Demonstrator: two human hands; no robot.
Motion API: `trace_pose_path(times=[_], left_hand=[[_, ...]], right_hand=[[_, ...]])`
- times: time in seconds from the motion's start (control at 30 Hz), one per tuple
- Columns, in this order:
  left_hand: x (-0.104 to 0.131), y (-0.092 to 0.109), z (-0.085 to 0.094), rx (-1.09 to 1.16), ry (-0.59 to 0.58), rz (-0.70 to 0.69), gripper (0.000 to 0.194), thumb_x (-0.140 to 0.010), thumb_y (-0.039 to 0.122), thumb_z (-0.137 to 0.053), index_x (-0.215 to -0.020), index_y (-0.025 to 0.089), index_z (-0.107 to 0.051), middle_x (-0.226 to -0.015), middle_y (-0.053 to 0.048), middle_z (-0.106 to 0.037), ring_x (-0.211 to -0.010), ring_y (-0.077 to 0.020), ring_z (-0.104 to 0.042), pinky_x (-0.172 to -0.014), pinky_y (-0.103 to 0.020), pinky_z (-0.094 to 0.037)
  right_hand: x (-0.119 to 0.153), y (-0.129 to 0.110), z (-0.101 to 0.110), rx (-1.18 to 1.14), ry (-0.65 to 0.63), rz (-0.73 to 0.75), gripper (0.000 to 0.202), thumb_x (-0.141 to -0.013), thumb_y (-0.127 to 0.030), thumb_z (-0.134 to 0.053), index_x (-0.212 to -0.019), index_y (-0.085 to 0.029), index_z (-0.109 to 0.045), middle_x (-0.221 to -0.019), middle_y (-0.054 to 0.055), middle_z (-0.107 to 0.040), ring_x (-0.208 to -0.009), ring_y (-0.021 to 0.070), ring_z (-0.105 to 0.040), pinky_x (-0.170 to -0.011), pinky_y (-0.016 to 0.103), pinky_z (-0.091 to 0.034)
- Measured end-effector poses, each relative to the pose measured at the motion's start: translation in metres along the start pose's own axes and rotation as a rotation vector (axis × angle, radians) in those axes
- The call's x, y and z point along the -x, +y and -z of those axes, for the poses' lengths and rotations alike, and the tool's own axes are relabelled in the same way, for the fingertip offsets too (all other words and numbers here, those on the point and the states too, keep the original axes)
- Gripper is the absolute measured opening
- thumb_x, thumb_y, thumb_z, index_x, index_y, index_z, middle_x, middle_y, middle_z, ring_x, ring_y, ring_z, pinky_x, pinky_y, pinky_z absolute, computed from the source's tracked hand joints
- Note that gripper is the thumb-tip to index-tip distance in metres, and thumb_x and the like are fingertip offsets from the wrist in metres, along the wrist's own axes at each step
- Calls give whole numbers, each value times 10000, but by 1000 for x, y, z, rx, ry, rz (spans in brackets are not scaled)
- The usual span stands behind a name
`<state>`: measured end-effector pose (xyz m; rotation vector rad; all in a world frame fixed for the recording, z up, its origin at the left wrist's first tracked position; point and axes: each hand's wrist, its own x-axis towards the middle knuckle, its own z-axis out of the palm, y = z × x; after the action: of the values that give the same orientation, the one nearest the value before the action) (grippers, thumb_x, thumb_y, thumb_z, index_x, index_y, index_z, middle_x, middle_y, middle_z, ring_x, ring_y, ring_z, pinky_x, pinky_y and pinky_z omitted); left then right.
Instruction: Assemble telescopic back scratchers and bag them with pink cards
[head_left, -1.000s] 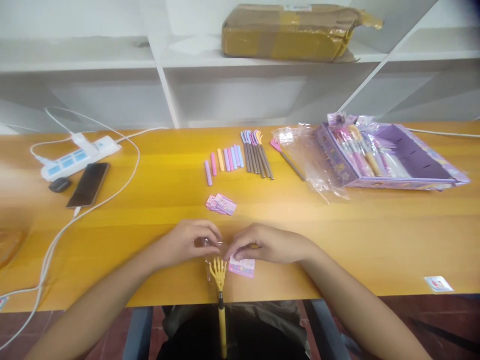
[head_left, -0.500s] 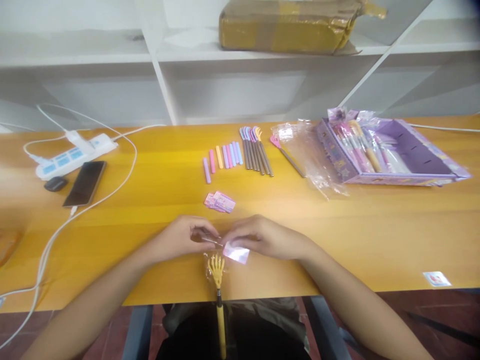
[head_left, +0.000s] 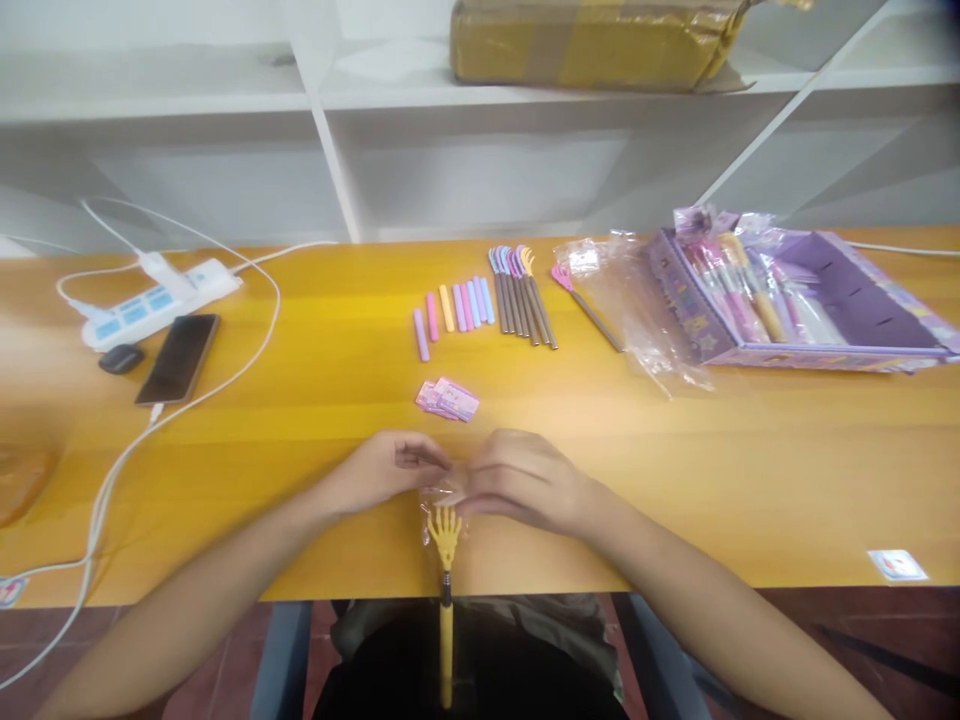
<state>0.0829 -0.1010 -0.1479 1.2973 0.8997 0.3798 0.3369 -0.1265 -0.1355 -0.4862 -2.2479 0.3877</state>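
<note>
A yellow hand-shaped back scratcher (head_left: 445, 540) lies in a clear plastic bag, its handle reaching past the table's front edge. At the bag's top end, my left hand (head_left: 401, 468) pinches the plastic. Opposite it, my right hand (head_left: 517, 482) is closed at the bag opening; the card seen there earlier is mostly hidden by its fingers. Small pink-purple cards (head_left: 448, 399) lie in a loose pile just beyond my hands. Farther back are several coloured tubes (head_left: 459, 305) and several scratchers with metal rods (head_left: 519, 300), their hand-shaped heads pointing away.
A pink scratcher (head_left: 589, 308) lies beside loose clear bags (head_left: 656, 325). The purple box (head_left: 832, 357) with packed scratchers is at right. A power strip (head_left: 161, 305), phone (head_left: 178, 360) and white cables are at left. A taped carton (head_left: 592, 45) rests on the shelf.
My hands have come closer together over the bag opening. The card in my right hand has moved left towards the bag and is now mostly covered. The view has shifted slightly.
</note>
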Motion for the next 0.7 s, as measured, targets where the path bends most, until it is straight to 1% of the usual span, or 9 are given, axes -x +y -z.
trace_pose_path(times=[0.07,0.1,0.2,0.3,0.37,0.5,0.6,0.7], left_hand=[[-1,0,-1,48,-12,-2,309,-851,430,-837,-998,168,-763,-989,-79,-797,-918,-206,-738,-868,-334,-563],[-1,1,-2,79,-15,-1,318,-855,442,-835,-996,168,-755,-973,-75,-791,-900,-200,-732,-855,-326,-557],[-1,1,-4,123,-6,4,330,-868,456,-830,-986,159,-750,-961,-67,-776,-892,-180,-712,-856,-300,-530],[-1,1,-6,143,12,19,344,-862,455,-842,-993,149,-753,-973,-67,-769,-908,-168,-697,-855,-276,-506],[0,1,-8,188,30,41,356,-850,456,-855,-990,146,-747,-956,-67,-766,-891,-164,-693,-837,-271,-501],[0,0,-9,298,21,86,373,-820,455,-882,-955,143,-729,-904,-63,-756,-810,-153,-681,-777,-270,-500],[-2,-3,-8,323,7,103,378,-801,447,-899,-941,140,-727,-861,-50,-742,-736,-127,-646,-704,-247,-470],[-3,-4,-6,334,13,113,377,-794,439,-906,-941,141,-728,-865,-40,-735,-742,-118,-641,-693,-233,-461]], right_hand=[[-2,-5,-1,81,-77,103,63,-1022,-287,-687,-1014,-225,-683,-937,41,-752,-828,172,-683,-710,316,-500],[-2,-7,-1,117,-126,131,75,-1030,-272,-668,-975,-222,-680,-937,46,-746,-836,174,-679,-707,318,-488],[-3,-10,-3,223,-222,149,145,-1054,-208,-602,-927,-202,-672,-915,53,-722,-854,170,-659,-740,313,-486],[-1,-7,-4,289,-219,158,149,-1055,-175,-582,-934,-162,-668,-906,63,-709,-829,160,-628,-758,309,-492],[1,-6,-3,268,-204,170,138,-1054,-172,-580,-949,-151,-668,-904,60,-703,-841,156,-632,-769,304,-495],[3,-10,-5,210,-206,225,161,-1064,-166,-545,-966,-173,-672,-890,39,-699,-885,152,-661,-813,299,-515],[4,-13,-9,255,-206,227,163,-1050,-147,-556,-937,-194,-663,-919,39,-710,-907,150,-670,-852,299,-529],[4,-14,-10,316,-208,229,195,-1046,-138,-548,-896,-202,-656,-939,44,-715,-904,147,-662,-850,298,-534]])
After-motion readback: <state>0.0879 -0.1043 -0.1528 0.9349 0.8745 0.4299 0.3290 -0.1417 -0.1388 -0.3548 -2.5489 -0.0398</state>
